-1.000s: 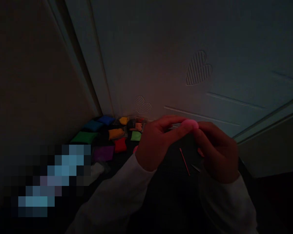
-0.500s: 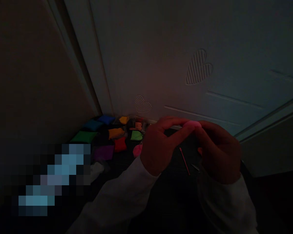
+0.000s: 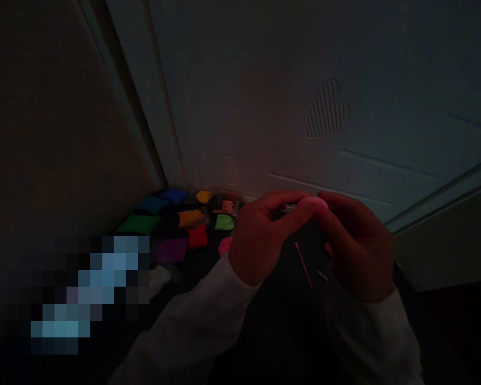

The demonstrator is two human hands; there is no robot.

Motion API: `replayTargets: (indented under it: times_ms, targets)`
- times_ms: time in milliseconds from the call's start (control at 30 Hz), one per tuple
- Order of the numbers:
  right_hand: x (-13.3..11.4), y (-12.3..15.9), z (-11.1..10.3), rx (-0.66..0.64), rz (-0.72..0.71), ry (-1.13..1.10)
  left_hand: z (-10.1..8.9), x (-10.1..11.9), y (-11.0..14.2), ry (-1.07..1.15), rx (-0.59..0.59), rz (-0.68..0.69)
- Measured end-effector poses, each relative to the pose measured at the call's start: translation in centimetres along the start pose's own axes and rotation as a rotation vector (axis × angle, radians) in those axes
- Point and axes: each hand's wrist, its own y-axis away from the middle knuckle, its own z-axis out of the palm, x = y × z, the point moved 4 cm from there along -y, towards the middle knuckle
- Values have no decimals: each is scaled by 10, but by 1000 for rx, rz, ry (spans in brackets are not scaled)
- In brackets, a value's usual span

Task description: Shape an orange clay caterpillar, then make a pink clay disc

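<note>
A small rounded piece of pink modelling clay (image 3: 313, 203) is held up between both hands in the dim light. My left hand (image 3: 260, 235) pinches its left side between thumb and fingers. On its right side, my right hand (image 3: 361, 246) has the thumb against the front, with the index finger behind the clay's upper edge. Below the hands, on the dark surface, lie a thin pink modelling tool (image 3: 303, 264) and a pointed pale tool (image 3: 320, 274). Partly hidden behind my left wrist is another pink lump (image 3: 225, 246).
Several coloured clay packets lie to the left, among them a green one (image 3: 139, 224), a purple one (image 3: 171, 249) and a red one (image 3: 198, 237). A crumpled white item (image 3: 159, 279) sits nearer. A pale panel with heart reliefs (image 3: 327, 109) rises behind. Lower left is a pixelated patch.
The pink clay has shifted slightly left and tilted a little. My right index finger has lifted and slid back along its edge. The things on the surface stay as they were.
</note>
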Motion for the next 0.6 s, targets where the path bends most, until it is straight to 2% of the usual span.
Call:
replayTargets:
  times_ms: [133, 233, 333, 467, 533, 600]
  targets:
    - [0, 0, 5, -34, 12, -40, 3, -4, 1, 95, 63, -8]
    - [0, 0, 5, -26, 27, -27, 5, -5, 1, 132, 67, -17]
    - [0, -1, 1, -33, 29, 3, 4, -6, 1, 125, 36, -42]
    - [2, -2, 0, -94, 15, 40, -1, -2, -2, 6, -82, -47]
    - [6, -3, 2, -96, 14, 8, -4, 1, -4, -56, -130, -27]
    - [11, -3, 9, -72, 23, -87, -8, 2, -6, -83, -119, 0]
